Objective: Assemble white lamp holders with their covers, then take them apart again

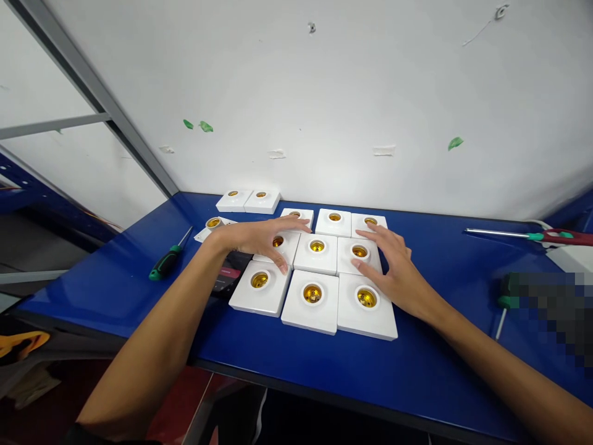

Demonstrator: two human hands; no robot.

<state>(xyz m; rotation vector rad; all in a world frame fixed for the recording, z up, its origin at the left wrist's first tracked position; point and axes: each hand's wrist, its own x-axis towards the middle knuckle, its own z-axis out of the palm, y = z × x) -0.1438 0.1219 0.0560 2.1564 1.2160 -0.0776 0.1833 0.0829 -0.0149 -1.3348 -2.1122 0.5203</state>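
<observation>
Several square white lamp holders (316, 253) with brass-coloured screw sockets lie in a block of rows on the blue table. My left hand (266, 238) spreads over the left side of the block, partly hiding the lamp holders at the middle left and back left. Its thumb comes down by the front left lamp holder (260, 301). On the right side, my right hand (388, 256) is open with fingers apart, around the middle right lamp holder (360, 254). Its fingertips reach the back right lamp holder (369, 220). Whether either hand presses on them I cannot tell.
Two more lamp holders (249, 201) stand by the wall. A loose socket piece (214, 224) and a dark phone-like object (228, 275) lie near my left wrist. A green-black screwdriver (167, 262) is at left; another screwdriver (504, 301) and a red-handled one (551, 237) are at right.
</observation>
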